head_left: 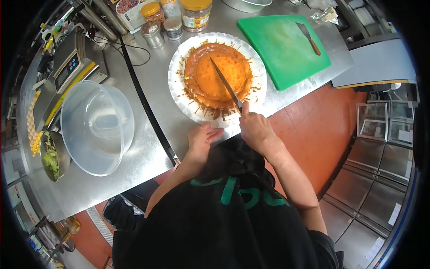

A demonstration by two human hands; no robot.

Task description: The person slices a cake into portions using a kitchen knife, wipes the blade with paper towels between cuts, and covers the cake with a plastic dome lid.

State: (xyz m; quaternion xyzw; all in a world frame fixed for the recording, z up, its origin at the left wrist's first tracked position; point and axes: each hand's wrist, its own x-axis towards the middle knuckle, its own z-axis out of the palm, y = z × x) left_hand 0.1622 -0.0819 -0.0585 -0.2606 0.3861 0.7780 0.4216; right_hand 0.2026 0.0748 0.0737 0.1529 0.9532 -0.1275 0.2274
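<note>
A round golden-brown cake (pixel 201 76) lies on white paper (pixel 179 96) on the steel counter, with browned crumbs and scraps around its edge. My right hand (pixel 255 125) is closed around the handle of a long knife (pixel 225 83). The blade reaches across the cake from the near right edge to about its middle; whether it has cut in, I cannot tell. My left hand (pixel 203 136) is at the paper's near edge, fingers stretched out and apart from the knife, holding nothing.
A green cutting board (pixel 282 49) with a wooden-handled spatula (pixel 309 39) lies to the right. Jars (pixel 195 15) stand behind the cake. Leftward are a clear plastic tub (pixel 96 152), a digital scale (pixel 67 67) and a metal bowl of greens (pixel 51 157).
</note>
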